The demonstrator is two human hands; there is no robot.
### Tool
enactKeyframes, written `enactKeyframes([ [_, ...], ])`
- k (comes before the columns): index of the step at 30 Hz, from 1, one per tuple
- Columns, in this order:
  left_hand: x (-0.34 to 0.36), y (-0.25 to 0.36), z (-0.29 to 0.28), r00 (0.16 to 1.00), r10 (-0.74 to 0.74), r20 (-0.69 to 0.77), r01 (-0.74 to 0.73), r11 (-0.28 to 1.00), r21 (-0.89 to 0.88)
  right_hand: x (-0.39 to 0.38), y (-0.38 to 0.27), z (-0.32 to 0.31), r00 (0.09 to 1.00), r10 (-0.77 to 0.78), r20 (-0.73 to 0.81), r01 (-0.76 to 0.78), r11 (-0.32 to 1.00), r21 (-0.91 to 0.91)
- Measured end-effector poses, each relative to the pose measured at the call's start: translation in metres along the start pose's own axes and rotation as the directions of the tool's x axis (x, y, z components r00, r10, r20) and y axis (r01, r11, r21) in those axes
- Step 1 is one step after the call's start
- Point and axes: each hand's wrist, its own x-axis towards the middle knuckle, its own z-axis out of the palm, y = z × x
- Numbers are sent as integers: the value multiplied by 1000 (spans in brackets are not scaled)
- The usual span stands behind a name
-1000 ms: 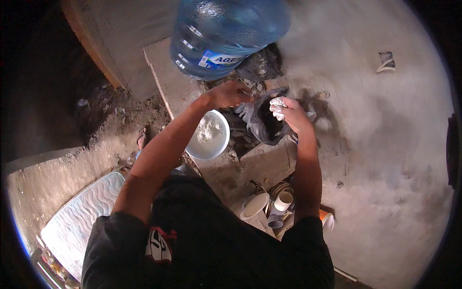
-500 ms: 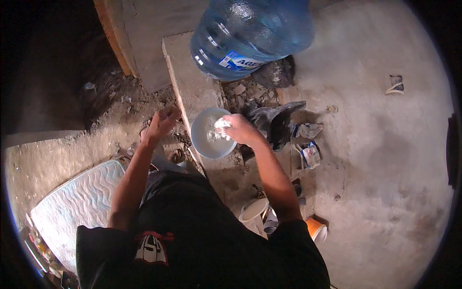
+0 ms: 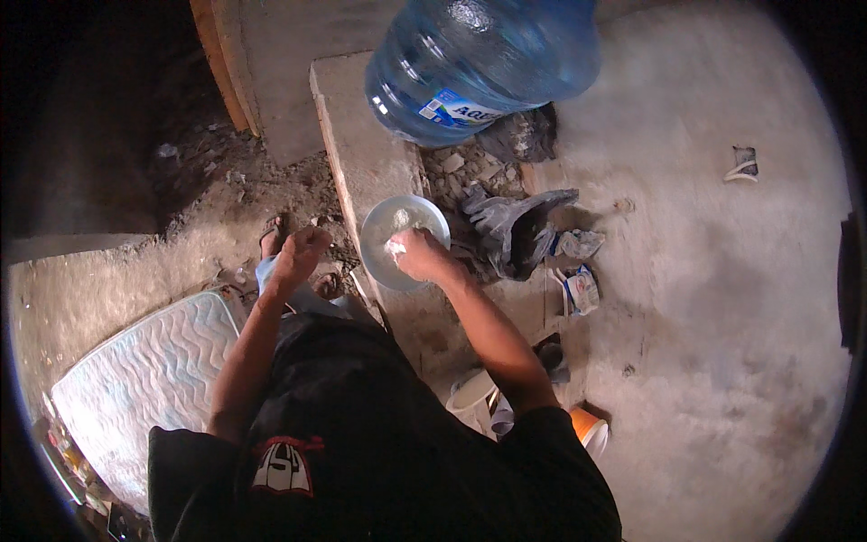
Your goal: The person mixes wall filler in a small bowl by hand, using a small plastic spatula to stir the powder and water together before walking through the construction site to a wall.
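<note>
A light-blue round bowl [image 3: 368, 266] with cloudy greyish liquid sits on the concrete ledge [image 3: 354, 144]. My right hand [image 3: 421, 256] is over the bowl, its fingers closed around a white powdery clump [image 3: 395, 248] that shows at the fingertips. Beyond the fingers, a whitish patch [image 3: 402, 218] shows in the bowl. My left hand [image 3: 302, 255] hovers to the left of the bowl, touching nothing visible. Its fingers are curled in, and I see nothing in them.
A large blue water jug [image 3: 479, 63] lies on the ledge beyond the bowl. To the right are a black plastic bag [image 3: 519, 237], a crumpled white-and-blue package [image 3: 582, 291] and an orange bucket [image 3: 589, 428]. A mattress [image 3: 149, 379] lies at lower left; rubble [image 3: 461, 176] fills a gap.
My right hand has moved left and slightly down over the bowl, and less of the white clump shows in it. My left hand has shifted slightly down and left.
</note>
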Motion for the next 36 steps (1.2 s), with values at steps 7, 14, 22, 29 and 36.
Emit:
enactKeyframes([
  [7,-10,51,-6,997,-80,13,80,997,-10,-32,31,0,992,34,-125,-26,997,70],
  [14,-10,51,-3,1000,3,-10,-4,999,-46,-18,52,-30,931,118,-345,-115,993,28],
  [22,-9,33,-2,998,-52,-18,51,998,-44,10,37,-46,945,50,-323,-44,999,24],
  [29,-10,30,-2,999,32,-29,-33,999,-17,26,-6,-43,974,16,-226,4,996,89],
  [36,-9,23,-4,1000,14,24,-10,989,-145,-12,-31,-55,999,29,-14,-29,999,24],
])
